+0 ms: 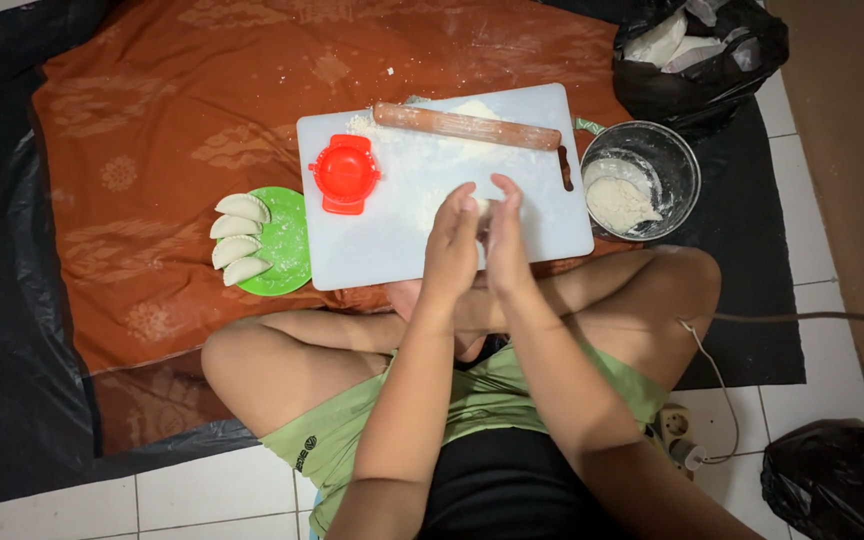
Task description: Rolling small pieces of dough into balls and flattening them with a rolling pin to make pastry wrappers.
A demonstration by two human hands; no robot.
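Nearest, cross-legged on the floor: left hand [449, 243] and right hand [505, 235] pressed palm to palm, clamped on a small piece of dough [481, 208] just above the white cutting board [542, 215]. Judged soft, light, slightly sticky; best cupped gently between the palms, not pinched. Beyond, a wooden rolling pin [467, 126] and red dumpling press [345, 174] on the floured board. Left, four folded dumplings [235, 238] on a green plate [290, 245]; right, a metal flour bowl [640, 180]; far right, a black bag [697, 55], no labels legible.
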